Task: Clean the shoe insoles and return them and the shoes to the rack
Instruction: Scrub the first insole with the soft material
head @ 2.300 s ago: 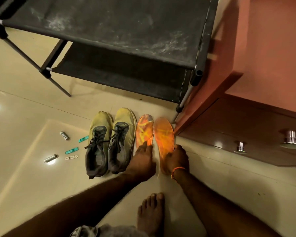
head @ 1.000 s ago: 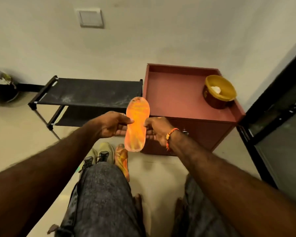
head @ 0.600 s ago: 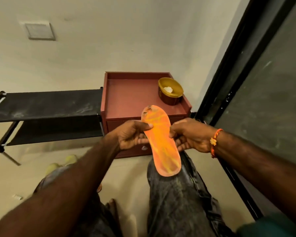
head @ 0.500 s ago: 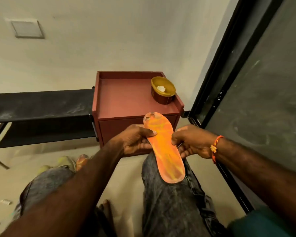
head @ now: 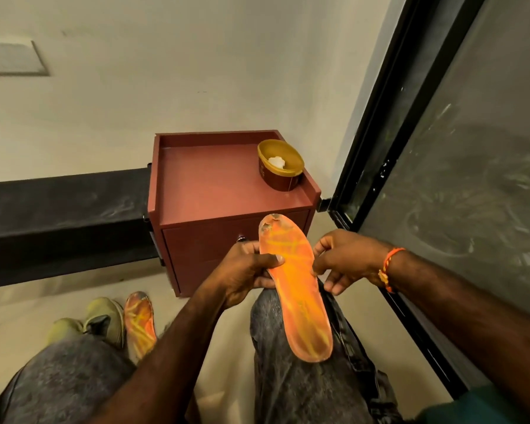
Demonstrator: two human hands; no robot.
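a pale wall (head: 196, 56) stands behind a small red cabinet (head: 214, 185), and a dark glass door (head: 471, 148) is on the right. a brown tub with a gold rim (head: 280, 169) sits on the cabinet top, with something white inside. the black shoe rack (head: 65, 209) is just beside the cabinet on the left. the left hand (head: 245, 270) holds an orange insole (head: 297, 289) with the thumb on top, so its grip is clenched on it. the right hand (head: 343, 261) touches the other edge with loose fingers, grip released. the insole is over the right knee. on the floor lie two green shoes (head: 92, 319) and the other insole (head: 140, 322)
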